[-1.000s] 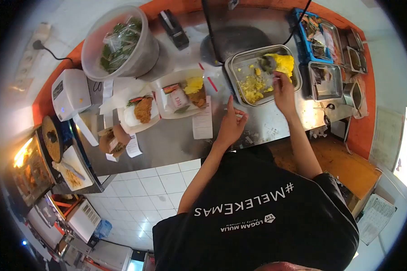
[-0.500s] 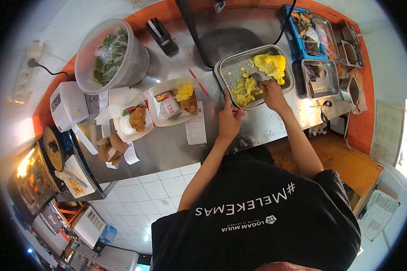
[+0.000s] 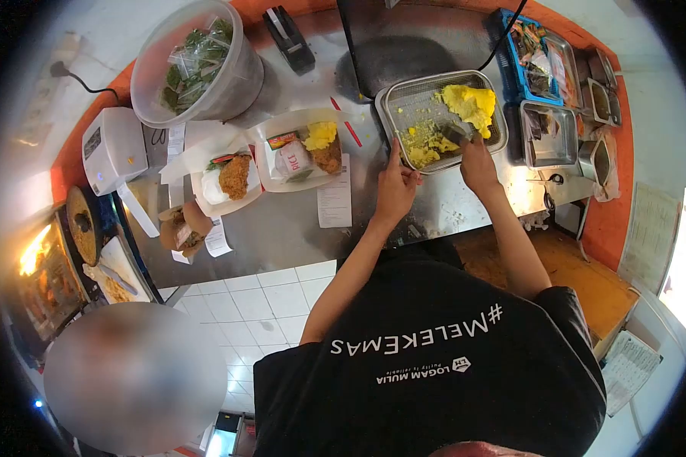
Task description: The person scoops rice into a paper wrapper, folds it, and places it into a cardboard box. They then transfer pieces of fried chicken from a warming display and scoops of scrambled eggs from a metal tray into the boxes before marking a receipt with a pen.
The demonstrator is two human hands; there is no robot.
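A metal tray point(image 3: 500, 145) with a perforated insert holds yellow scrambled egg point(image 3: 469, 108), a large lump at the far right and loose crumbs at the near left. My left hand point(image 3: 398, 190) grips the tray's near left corner, index finger stretched along the rim. In my right hand point(image 3: 480, 166) is a metal spoon point(image 3: 454, 134), its broad end down in the egg; its exact shape is partly hidden. To the left, an open meal box point(image 3: 301, 180) holds a wrapped rice portion, fried chicken and egg. Another box point(image 3: 232, 207) beside it has fried chicken point(image 3: 235, 177) and something white.
A tub of bagged greens point(image 3: 198, 72), a tape dispenser point(image 3: 289, 39) and a label printer point(image 3: 113, 149) stand left. A red pen point(image 3: 346, 122) and receipt point(image 3: 334, 199) lie between boxes and tray. Right are a blue basket point(image 3: 532, 59) and metal trays point(image 3: 548, 145). A blurred person point(image 3: 134, 378) is lower left.
My right hand has shifted the spoon rightward within the tray, and the crumbled egg lies differently. My left hand stays at the tray corner. A blurred person has come into view at lower left.
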